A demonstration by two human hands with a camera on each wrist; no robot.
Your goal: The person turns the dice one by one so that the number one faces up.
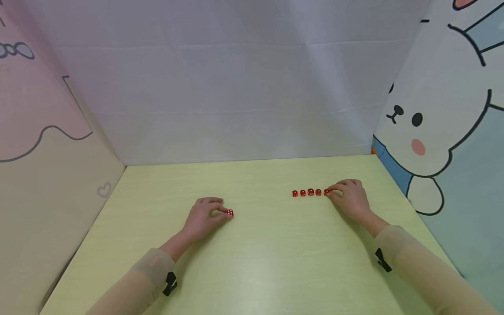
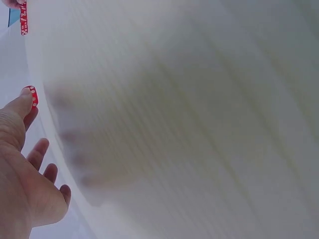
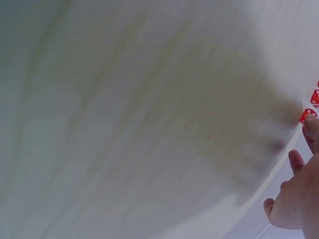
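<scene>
Between thumb and forefinger my left hand (image 1: 204,217) pinches a red die with white pips (image 1: 230,213), left of the table's middle. In the left wrist view the same die (image 2: 32,97) shows at the thumb tip, the other fingers spread apart. To the right, my right hand (image 1: 350,197) pinches another red die (image 1: 326,192) at the right end of a row of several red dice (image 1: 310,192). The right wrist view shows that die (image 3: 308,115) partly covered by the thumb, with a neighbouring die (image 3: 315,98) beside it.
The pale yellow table (image 1: 252,262) reaches back to a white cloth wall (image 1: 236,87). A pink and cream panel (image 1: 47,100) stands on the left, and a panel with a cartoon animal (image 1: 445,122) on the right. Black clips (image 1: 170,284) sit on the sleeves.
</scene>
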